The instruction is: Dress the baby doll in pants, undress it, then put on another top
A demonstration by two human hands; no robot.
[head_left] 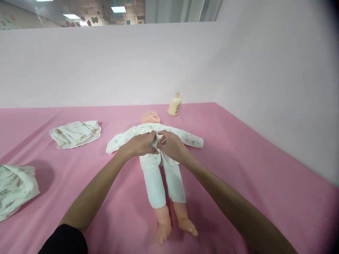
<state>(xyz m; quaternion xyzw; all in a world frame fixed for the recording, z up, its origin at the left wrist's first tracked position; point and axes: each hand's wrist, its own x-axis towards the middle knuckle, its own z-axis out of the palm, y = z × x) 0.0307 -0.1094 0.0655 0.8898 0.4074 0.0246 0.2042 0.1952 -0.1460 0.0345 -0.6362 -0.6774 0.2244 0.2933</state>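
Note:
A baby doll (163, 224) lies on its back on the pink sheet, head away from me and bare feet toward me. It wears a white printed jacket (149, 161) with long sleeves spread to both sides, and pale trousers (154, 187). Both my hands meet over the doll's chest at the jacket's front opening. My left hand (144, 144) pinches the jacket's edge on the left side. Opposite it, my right hand (172, 144) has thumb and forefinger pinched at the other edge. The exact bit of cloth between the fingers is mostly hidden.
A pale yellow pump bottle (174, 105) stands beyond the doll's head, near the white wall (119, 67). To the left lies a folded printed cloth (75, 134). Another printed cloth (17, 190) is at the left edge. Pink sheet (225, 197) covers the surface.

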